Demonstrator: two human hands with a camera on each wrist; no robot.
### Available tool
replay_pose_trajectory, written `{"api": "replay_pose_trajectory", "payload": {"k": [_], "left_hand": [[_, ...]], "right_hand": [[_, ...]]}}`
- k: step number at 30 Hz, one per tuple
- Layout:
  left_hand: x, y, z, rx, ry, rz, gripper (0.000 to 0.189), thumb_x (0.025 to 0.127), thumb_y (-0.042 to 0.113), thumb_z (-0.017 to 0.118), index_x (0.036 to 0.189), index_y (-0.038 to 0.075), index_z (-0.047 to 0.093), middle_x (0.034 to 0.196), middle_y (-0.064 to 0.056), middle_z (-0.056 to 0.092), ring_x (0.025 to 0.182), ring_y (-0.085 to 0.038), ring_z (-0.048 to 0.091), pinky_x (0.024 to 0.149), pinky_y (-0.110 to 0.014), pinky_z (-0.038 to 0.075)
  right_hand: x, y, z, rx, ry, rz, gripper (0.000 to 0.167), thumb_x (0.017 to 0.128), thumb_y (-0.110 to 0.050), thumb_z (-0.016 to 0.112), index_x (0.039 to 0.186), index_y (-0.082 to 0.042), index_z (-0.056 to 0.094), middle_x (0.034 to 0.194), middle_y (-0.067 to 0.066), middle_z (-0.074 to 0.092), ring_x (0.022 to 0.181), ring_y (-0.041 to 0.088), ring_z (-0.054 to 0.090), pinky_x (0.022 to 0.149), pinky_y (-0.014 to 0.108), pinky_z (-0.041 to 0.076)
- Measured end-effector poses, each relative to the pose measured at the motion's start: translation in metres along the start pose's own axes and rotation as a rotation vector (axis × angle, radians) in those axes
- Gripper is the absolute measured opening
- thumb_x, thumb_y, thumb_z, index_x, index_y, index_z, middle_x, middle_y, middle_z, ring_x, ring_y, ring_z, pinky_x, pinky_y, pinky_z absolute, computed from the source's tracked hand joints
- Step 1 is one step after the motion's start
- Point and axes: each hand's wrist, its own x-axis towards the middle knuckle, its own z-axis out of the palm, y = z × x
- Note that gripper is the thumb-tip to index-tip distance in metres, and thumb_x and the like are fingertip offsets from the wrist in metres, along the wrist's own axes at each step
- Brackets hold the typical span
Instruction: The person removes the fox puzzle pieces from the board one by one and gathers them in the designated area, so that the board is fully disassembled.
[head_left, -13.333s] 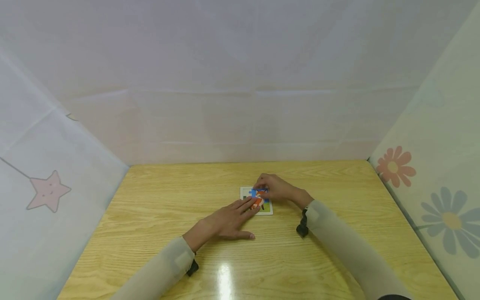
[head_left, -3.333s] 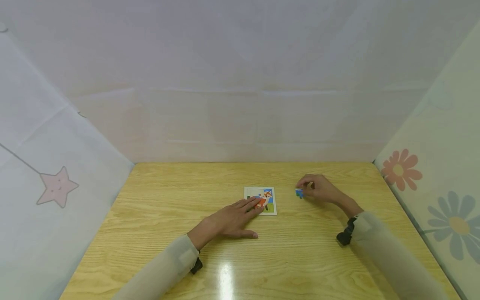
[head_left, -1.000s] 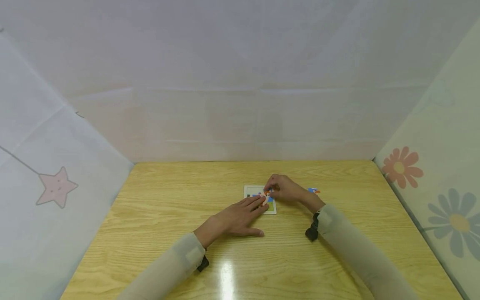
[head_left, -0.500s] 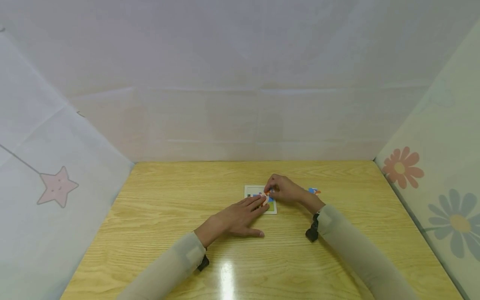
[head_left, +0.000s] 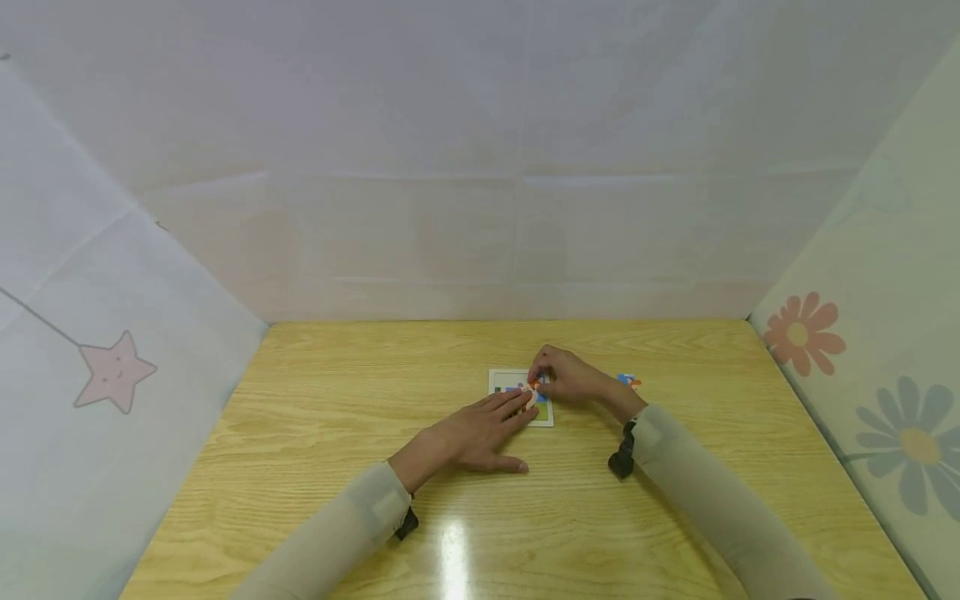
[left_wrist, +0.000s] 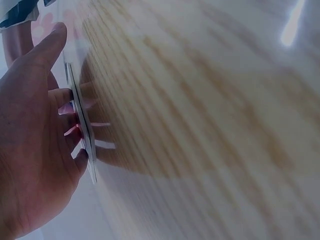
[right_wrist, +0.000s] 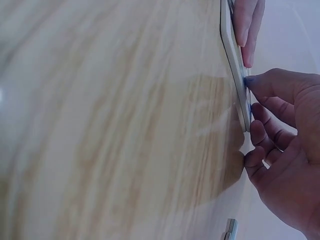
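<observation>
Keeping left hand [head_left: 478,435] straight-fingered on puzzle board [head_left: 503,380]; now touching its far right corner with right hand [head_left: 568,377], away from loose pieces [head_left: 627,381]; cannot tell whether pinching.

The head view looks forward and down from above, reaching the far corners of the worktop [head_left: 337,367]; 2 wrist views skim it closely, tipped sideways; all 3 share the puzzle board [head_left: 502,379].
</observation>
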Motion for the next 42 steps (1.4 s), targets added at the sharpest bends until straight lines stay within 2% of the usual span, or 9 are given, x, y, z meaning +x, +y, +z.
{"api": "replay_pose_trajectory", "payload": {"k": [8, 21, 30, 42], "left_hand": [[0.0001, 0.0001, 0.0002, -0.011, -0.001, -0.004, 0.095, 0.102, 0.078, 0.035, 0.172, 0.017, 0.015, 0.179, -0.009, 0.006, 0.165, -0.026, 0.007, 0.132, -0.042, 0.018], [0.0004, 0.0012, -0.0017, -0.012, -0.012, -0.012, 0.094, 0.103, 0.078, 0.036, 0.172, 0.017, 0.014, 0.179, -0.009, 0.006, 0.165, -0.026, 0.008, 0.133, -0.042, 0.018], [0.0012, 0.0007, 0.0009, -0.010, 0.003, -0.008, 0.095, 0.103, 0.078, 0.036, 0.172, 0.017, 0.016, 0.179, -0.009, 0.007, 0.165, -0.026, 0.008, 0.133, -0.042, 0.018], [0.0018, 0.0013, 0.0007, -0.022, -0.002, -0.014, 0.094, 0.103, 0.077, 0.037, 0.172, 0.017, 0.015, 0.179, -0.009, 0.006, 0.165, -0.026, 0.007, 0.133, -0.042, 0.017]], "right_hand": [[0.0003, 0.0003, 0.0007, 0.005, 0.013, -0.019, 0.010, 0.097, -0.003, 0.074, 0.106, -0.006, 0.076, 0.113, 0.010, 0.062, 0.099, 0.021, 0.056, 0.087, 0.037, 0.049], [-0.0025, -0.0005, -0.0005, 0.030, 0.041, 0.004, 0.012, 0.096, -0.004, 0.077, 0.106, -0.011, 0.079, 0.114, 0.006, 0.063, 0.102, 0.021, 0.060, 0.087, 0.037, 0.052], [-0.0051, 0.0006, -0.0018, 0.033, 0.061, -0.009, 0.014, 0.095, -0.003, 0.077, 0.108, -0.009, 0.081, 0.115, 0.006, 0.064, 0.109, 0.025, 0.061, 0.096, 0.046, 0.055], [-0.0091, 0.0030, -0.0028, 0.043, 0.081, -0.004, 0.016, 0.093, -0.004, 0.081, 0.108, -0.010, 0.081, 0.115, 0.005, 0.065, 0.097, 0.021, 0.060, 0.081, 0.034, 0.053]]}}
